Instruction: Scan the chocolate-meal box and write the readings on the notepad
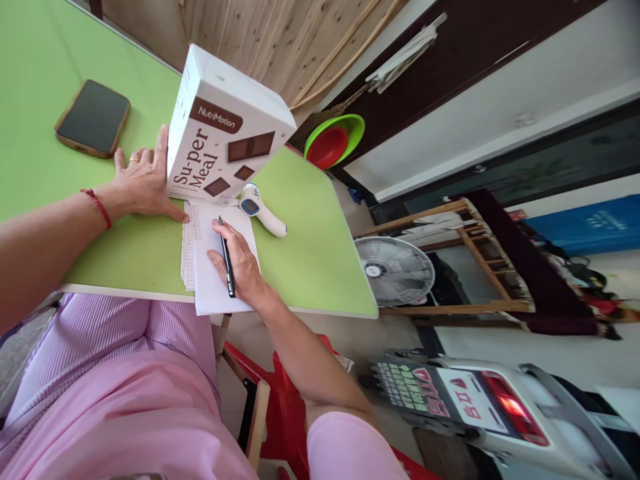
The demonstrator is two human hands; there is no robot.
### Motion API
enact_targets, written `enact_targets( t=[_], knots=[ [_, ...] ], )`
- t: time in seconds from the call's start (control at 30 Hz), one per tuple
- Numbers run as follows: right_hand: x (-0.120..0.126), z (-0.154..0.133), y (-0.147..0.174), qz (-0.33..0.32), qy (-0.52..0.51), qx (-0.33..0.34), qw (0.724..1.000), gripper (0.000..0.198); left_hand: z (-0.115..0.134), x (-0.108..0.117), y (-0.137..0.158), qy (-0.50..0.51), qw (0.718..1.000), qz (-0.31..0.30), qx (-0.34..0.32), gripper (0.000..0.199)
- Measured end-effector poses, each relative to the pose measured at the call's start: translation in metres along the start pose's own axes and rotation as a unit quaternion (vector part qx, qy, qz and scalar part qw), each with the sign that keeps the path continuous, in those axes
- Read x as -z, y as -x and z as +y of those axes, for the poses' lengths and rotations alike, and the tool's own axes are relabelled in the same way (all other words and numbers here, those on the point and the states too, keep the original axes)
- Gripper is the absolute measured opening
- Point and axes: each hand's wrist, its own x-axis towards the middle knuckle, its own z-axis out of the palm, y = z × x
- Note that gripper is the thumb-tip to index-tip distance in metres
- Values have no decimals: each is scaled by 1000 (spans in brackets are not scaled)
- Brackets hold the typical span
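Note:
My right hand (pixel 240 261) grips a black pen (pixel 227 263) over white paper (pixel 214 293) at the table's near edge. Beside it on the left lies a sheet with small handwriting (pixel 189 250), partly covered by the white paper. My left hand (pixel 143 175), with fingers spread, rests on the green table against the side of a white box (pixel 225 137) marked "NutriMotion Super Meal". The box stands upright behind the papers. Just right of it lies a white handheld infrared thermometer (pixel 263 210). A phone (pixel 93 118) with a dark screen lies beyond my left hand.
The green table (pixel 320 253) ends at the right near a standing fan (pixel 395 270). Green and red basins (pixel 327 147) are behind it. A red plastic chair (pixel 280 400) is below the table edge. A scooter (pixel 480 407) is parked at the lower right, near a wooden rack (pixel 485 260).

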Motion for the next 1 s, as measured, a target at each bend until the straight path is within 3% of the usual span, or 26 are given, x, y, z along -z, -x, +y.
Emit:
enact_targets(
  t=[0.1,0.2,0.37,0.5,0.83,1.0],
  knots=[
    [3,-5,-2,21,-15,7,1000,42,1,-1,-2,43,999,2,22,147],
    [13,-17,-10,79,-102,-40,991,38,3,-3,-1,68,997,3,29,139],
    [11,-33,-28,99,-308,-165,932,25,6,-5,3,60,998,22,17,143],
    [-7,-33,-32,131,-337,-203,910,16,6,-6,3,61,997,27,27,147],
    [-11,-34,-28,138,-274,-189,933,19,-3,-10,-3,100,995,14,0,150],
    [-13,-33,-28,132,-272,-168,938,18,-2,-9,-1,37,999,-2,17,145]
  ],
)
